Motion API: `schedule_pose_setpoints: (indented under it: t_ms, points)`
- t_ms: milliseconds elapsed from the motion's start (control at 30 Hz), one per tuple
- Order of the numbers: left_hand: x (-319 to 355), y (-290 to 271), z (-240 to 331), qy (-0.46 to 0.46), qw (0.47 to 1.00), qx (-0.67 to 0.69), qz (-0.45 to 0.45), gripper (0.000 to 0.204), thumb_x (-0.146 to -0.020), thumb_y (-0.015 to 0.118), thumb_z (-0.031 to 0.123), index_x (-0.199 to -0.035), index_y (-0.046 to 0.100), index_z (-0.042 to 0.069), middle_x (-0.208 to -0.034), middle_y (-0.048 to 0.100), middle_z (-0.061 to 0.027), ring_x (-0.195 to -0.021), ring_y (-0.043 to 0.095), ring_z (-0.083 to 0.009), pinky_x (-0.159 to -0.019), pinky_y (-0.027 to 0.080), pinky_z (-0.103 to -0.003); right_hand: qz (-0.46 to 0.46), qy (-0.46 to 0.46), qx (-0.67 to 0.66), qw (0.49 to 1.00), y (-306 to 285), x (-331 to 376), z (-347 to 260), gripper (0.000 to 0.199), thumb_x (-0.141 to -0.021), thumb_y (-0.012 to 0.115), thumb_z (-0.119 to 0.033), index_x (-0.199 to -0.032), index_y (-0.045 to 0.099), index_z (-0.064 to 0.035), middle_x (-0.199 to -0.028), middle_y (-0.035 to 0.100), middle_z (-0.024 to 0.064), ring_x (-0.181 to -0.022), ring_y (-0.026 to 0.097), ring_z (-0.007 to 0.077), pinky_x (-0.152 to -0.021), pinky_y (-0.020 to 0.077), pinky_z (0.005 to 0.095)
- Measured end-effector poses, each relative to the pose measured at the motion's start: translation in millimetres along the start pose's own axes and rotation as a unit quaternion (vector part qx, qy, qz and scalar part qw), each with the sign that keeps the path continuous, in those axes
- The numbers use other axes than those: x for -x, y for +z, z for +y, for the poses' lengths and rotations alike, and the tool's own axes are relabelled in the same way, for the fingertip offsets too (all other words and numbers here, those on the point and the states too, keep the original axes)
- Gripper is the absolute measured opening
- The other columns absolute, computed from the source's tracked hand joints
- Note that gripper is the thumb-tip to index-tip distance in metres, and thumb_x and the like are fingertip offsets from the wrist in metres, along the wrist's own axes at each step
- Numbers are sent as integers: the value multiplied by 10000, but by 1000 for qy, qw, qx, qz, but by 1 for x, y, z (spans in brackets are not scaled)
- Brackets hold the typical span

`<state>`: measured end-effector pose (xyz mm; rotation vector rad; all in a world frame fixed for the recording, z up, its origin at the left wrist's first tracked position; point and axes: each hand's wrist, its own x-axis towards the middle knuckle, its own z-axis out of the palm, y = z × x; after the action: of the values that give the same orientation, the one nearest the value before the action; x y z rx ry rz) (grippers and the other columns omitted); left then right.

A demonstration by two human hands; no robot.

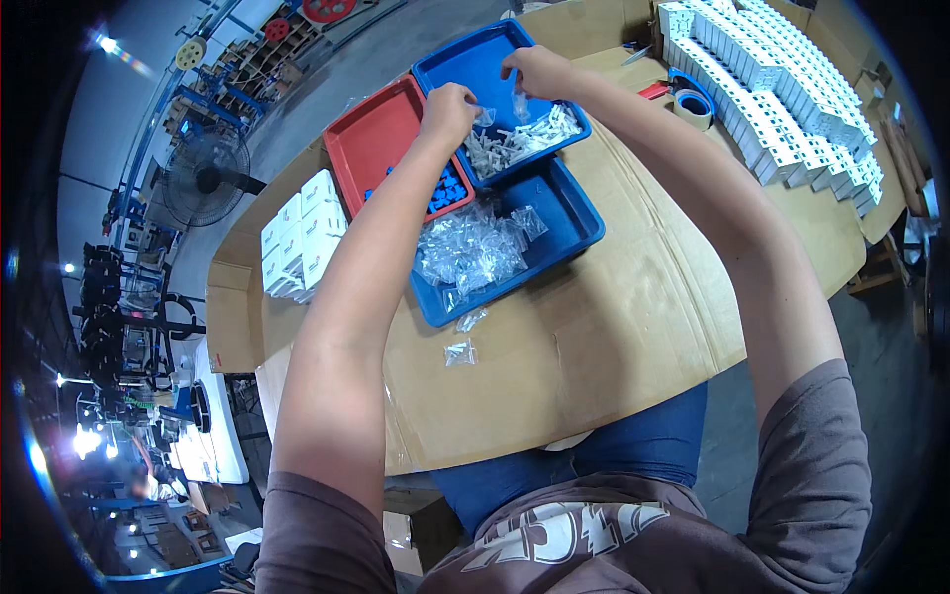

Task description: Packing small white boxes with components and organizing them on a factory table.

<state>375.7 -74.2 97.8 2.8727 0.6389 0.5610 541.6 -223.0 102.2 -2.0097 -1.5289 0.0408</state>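
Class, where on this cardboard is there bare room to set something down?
Widest patch: cardboard between the lower blue tray and the right-hand white boxes, partly under the right arm. Also the strip between the small clear bags and the front edge. Crowded: the far left, where red tray, upper blue tray and other white boxes cluster.

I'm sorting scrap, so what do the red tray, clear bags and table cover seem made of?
Red tray: probably hard plastic, smooth, evenly coloured, with rounded corners.
Clear bags: likely thin plastic film, see-through, crinkled, glinting.
Table cover: apparently cardboard, matte brown, creased.
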Motion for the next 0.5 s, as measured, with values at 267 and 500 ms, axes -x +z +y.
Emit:
schedule_pose_setpoints:
  t_ms: [267, 500]
  points:
    - [12, -19, -9, 126, 990, -68, -14, 191, -914, 719, 169, -1033, 770, 30, -1004, 727, -236, -991, 697, -417, -865, 554, -490, 60, -71, -27, 995, 7, 9, -9, 179, -860, 681, -114, -1011, 775, -96, -1012, 773, 134, -972, 732, 343, -856, 574, 445]
    - [16, -42, 3, 163, 984, -39, -64, 93, -872, 703, 81, -892, 758, 9, -941, 724, -239, -932, 712, -418, -832, 562, -480, 74, -37, -55, 995, -1, 21, -12, 185, -890, 678, -116, -1046, 766, -67, -1024, 770, 156, -974, 735, 346, -867, 574, 438]
